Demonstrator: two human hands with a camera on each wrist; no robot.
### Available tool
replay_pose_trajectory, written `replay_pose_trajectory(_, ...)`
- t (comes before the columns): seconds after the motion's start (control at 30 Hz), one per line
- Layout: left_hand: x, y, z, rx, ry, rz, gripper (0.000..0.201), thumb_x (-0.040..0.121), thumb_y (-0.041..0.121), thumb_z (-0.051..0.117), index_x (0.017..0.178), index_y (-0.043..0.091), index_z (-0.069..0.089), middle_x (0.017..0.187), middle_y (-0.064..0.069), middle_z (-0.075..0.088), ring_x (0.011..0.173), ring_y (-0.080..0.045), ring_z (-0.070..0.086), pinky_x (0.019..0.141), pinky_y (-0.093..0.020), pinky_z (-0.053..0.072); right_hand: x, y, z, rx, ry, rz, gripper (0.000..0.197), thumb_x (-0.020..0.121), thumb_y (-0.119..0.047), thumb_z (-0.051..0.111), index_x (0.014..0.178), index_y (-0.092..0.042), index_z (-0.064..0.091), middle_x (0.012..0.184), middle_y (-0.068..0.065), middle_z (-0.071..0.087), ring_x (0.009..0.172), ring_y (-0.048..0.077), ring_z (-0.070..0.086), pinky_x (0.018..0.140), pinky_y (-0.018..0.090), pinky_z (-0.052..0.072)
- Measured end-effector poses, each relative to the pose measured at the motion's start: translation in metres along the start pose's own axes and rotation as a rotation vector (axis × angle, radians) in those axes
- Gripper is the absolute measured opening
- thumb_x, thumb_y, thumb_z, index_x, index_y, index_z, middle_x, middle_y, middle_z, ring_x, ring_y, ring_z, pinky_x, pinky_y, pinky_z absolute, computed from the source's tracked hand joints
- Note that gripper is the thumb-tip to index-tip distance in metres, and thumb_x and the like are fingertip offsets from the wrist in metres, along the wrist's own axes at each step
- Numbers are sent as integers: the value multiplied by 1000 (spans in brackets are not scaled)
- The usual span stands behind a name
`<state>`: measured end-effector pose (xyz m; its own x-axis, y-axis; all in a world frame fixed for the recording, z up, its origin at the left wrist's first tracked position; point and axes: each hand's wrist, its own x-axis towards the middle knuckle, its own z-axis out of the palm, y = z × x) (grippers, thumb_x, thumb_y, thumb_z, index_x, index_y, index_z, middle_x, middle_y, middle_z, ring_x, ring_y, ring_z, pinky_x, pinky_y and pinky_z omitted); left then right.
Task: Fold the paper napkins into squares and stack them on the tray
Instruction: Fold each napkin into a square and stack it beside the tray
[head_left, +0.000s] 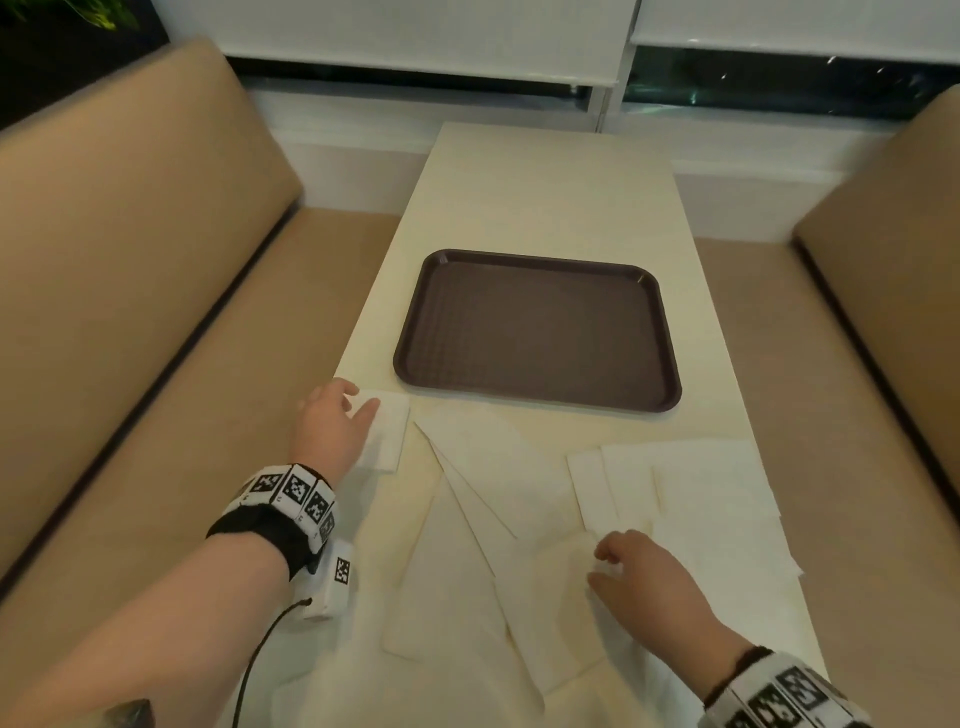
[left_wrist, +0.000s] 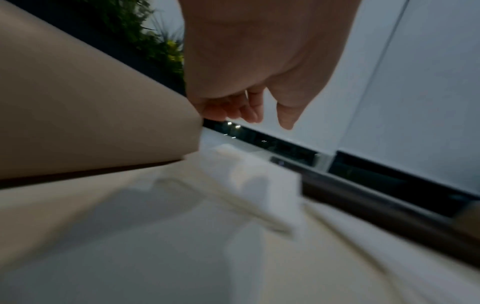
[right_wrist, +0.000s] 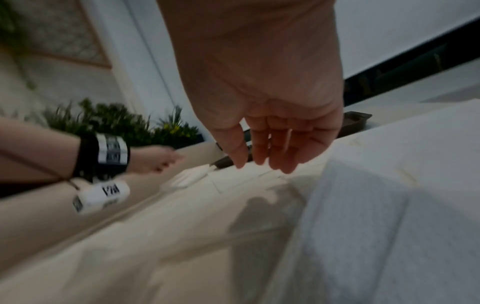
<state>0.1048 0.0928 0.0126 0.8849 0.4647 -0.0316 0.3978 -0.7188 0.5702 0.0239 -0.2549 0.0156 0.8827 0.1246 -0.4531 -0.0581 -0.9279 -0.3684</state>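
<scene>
Lying flat beside tray (head_left: 537, 332): folded napkin (head_left: 387, 434), long axis toward window.

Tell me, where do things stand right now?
Left hand open over folded napkin. Right hand open above loose napkins. Tray bare. Nothing blocking.

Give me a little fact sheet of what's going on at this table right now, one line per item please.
Setting: cream table between two tan benches
Tray: brown tray, nothing on it
Folded napkin: small white folded napkin on the table by the tray's near left corner
Loose napkins: unfolded napkins spread overlapping across the near half of the table
Left hand: left hand over the folded napkin, fingers relaxed, gripping nothing
Right hand: right hand above the loose napkins, fingers loosely bent, holding nothing
Progress: no napkin stacked yet
</scene>
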Motion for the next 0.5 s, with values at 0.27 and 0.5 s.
replay_pose_trajectory(0.27,-120,86,67,305,-819,456,51,81,48,67,122,19,56,115,1,57,105,-19,53,88,-31,44,19,-13,13,-158,-12,108,59,77,-49,69,120,-17,44,118,1,48,109,22,52,90,35,47)
replay_pose_trajectory(0.5,-148,85,89,293,-782,329,30,79,28,72,101,16,56,97,-2,57,88,-21,55,71,-28,41,17,-14,14,-1,-80,3,23,84,-33,64,98,-22,49,107,0,52,99,19,55,86,32,48)
